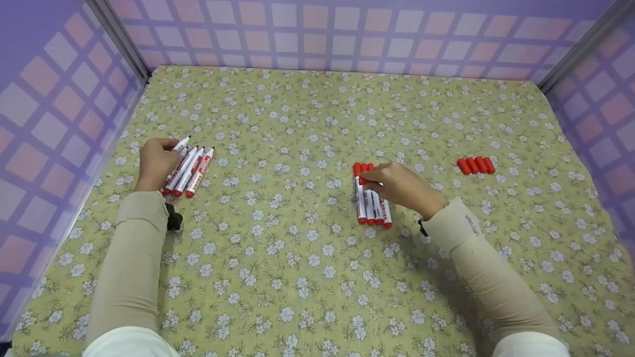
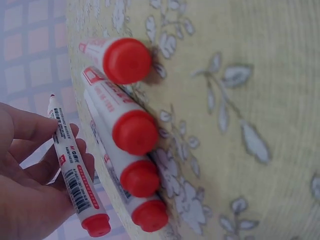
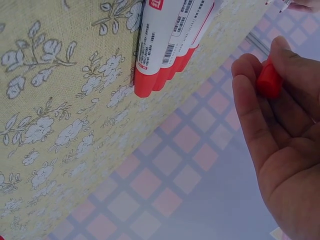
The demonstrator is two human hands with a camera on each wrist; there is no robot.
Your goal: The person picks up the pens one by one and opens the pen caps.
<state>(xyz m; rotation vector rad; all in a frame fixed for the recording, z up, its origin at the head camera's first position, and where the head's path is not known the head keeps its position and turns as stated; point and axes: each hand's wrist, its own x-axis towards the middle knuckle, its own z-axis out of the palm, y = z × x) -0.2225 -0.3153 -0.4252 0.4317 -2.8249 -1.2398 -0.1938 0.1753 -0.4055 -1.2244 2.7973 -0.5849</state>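
the left hand (image 1: 156, 161) curls round an uncapped marker (image 2: 75, 172) at the far left of the bench (image 1: 317, 258), beside a row of uncapped markers (image 1: 191, 171). the right hand (image 1: 397, 186) pinches a red cap (image 3: 270, 80) over the capped markers (image 1: 372, 206) mid-bench; spare caps (image 1: 476, 165) lie to the right. a careless brush could likely scatter either row, and the bare tip may stain the cloth.

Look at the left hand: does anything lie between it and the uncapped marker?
Nothing does. The left hand already has the uncapped marker in its grip, lifted beside the other uncapped markers lying on the tablecloth.
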